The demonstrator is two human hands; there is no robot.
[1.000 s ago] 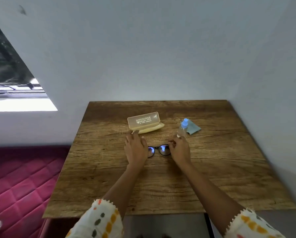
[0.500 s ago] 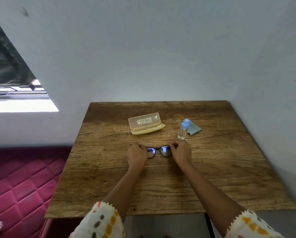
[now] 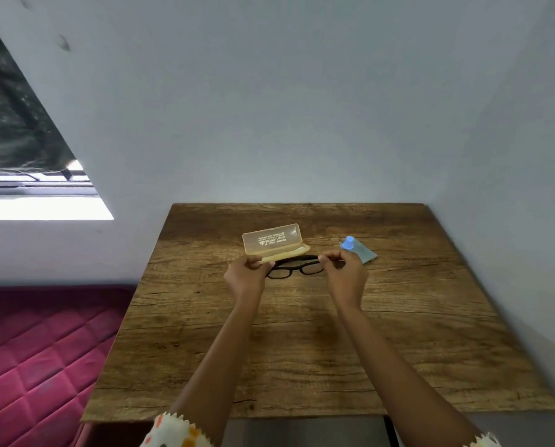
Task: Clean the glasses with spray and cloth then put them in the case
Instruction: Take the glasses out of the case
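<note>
We see the glasses (image 3: 293, 270) held between both hands just in front of the open case (image 3: 272, 242), low over the worktop (image 3: 302, 350). We cannot tell whether they touch it. The left hand (image 3: 245, 280) pinches one end of the frame with curled fingers, and the right hand (image 3: 347, 276) pinches the other end the same way.

Our main worry is the spray bottle (image 3: 348, 244). It stands just behind the right hand with only its blue cap showing, so a careless turn of the wrist could tip it onto the cloth (image 3: 366, 253). The left knuckles sit close to the case rim, and a nudge there might push the light case away or snap its raised lid down. Pulling the ends apart could also strain the hinges, and fingers sliding inward would smudge the lenses.
</note>
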